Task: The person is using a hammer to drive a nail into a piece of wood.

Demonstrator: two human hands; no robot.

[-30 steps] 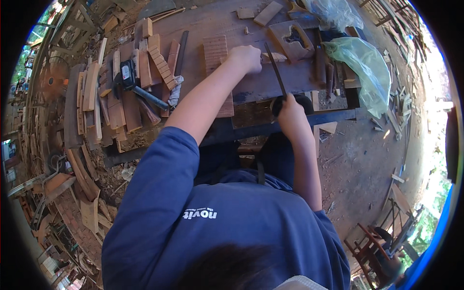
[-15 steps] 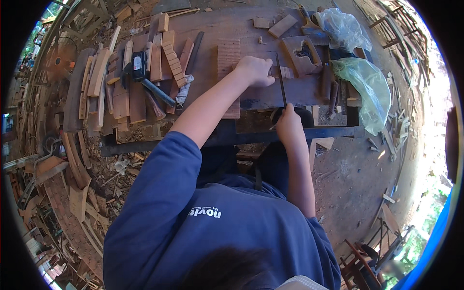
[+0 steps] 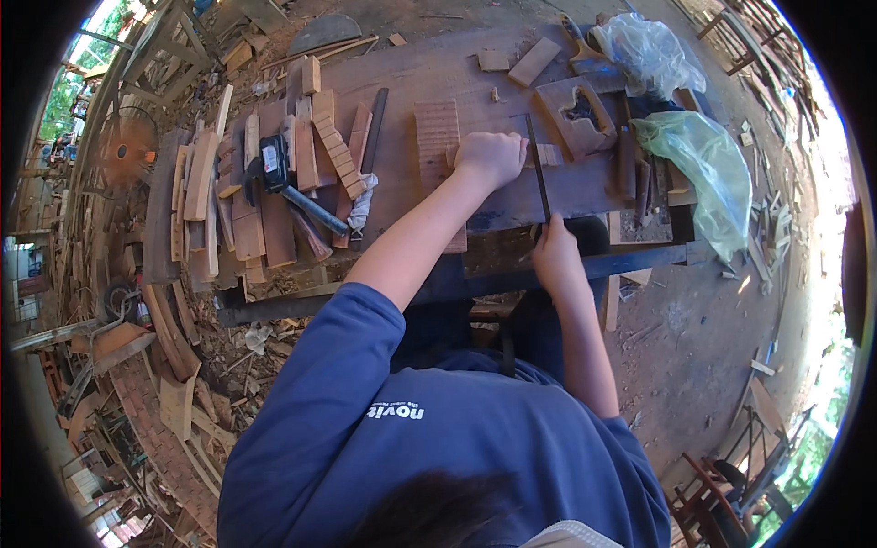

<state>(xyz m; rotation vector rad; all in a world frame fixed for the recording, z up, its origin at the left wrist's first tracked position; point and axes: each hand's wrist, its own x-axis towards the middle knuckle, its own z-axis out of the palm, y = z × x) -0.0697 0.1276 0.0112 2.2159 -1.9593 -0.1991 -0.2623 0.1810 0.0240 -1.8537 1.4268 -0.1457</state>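
Observation:
My left hand (image 3: 493, 161) is closed over a short strip of wood (image 3: 551, 154) on the workbench (image 3: 393, 57), with the strip's ends showing on either side of the fist. Grooves seem to cross its right end. My right hand (image 3: 559, 258), nearer my body, grips the lower end of a long dark file (image 3: 537, 170). The file's blade points away from me and crosses the strip just right of my left fingers. Under my left wrist lies a wide ridged wooden board (image 3: 437, 132). What my left fingers press on underneath is hidden.
On the left are several wood strips (image 3: 200, 178), a hammer (image 3: 315, 209) and a dark-cased tape measure (image 3: 272, 157). A hollowed wood block (image 3: 574, 119), brush (image 3: 578, 41), clear bag (image 3: 649, 55) and greenish bag (image 3: 708, 173) sit right. Offcuts litter the floor; a fan (image 3: 121, 152) stands far left.
The whole view has shifted a little. My left fingers, looser before, are now curled more tightly over the wood strip. The file stays across the strip in my right hand.

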